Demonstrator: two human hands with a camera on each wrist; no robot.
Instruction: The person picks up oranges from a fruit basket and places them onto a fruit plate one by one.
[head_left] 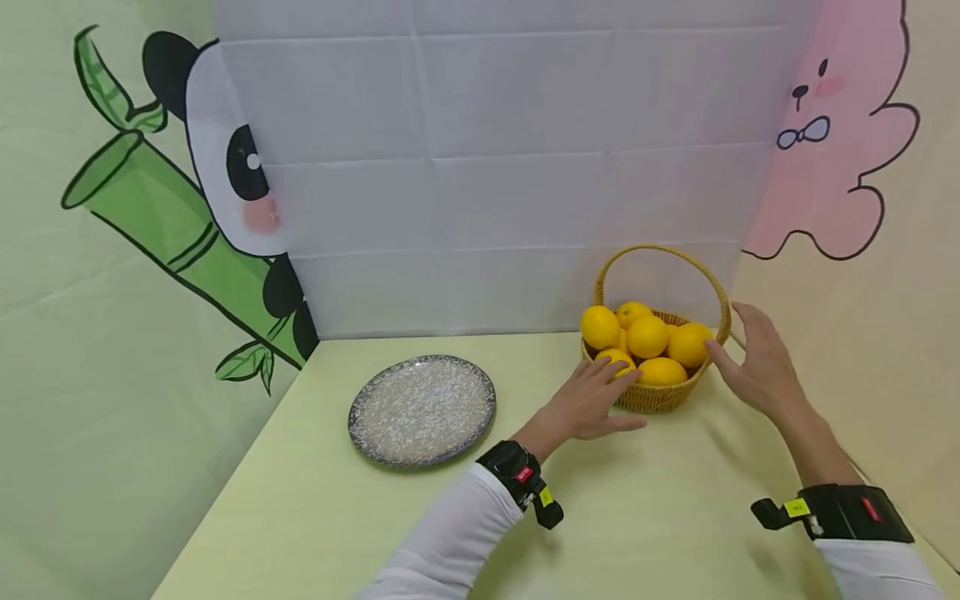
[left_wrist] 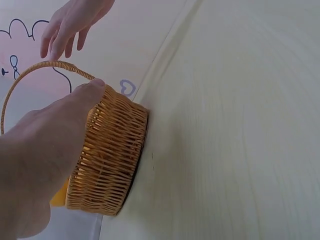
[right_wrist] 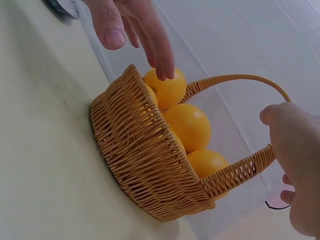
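Note:
A wicker basket with a tall arched handle stands at the back right of the table, holding several yellow-orange oranges. My left hand reaches over the basket's front left, fingers extended above an orange and thumb apart. In the right wrist view, its fingertips come close to an orange; contact is unclear. Beside the handle on the right is my right hand, thumb and fingers spread. Whether it touches the handle I cannot tell. Neither hand grips anything.
A speckled grey plate with a dark rim lies left of the basket on the pale yellow-green table. Behind stands a white panelled backdrop. A side wall with a pink cartoon animal rises close to the right hand.

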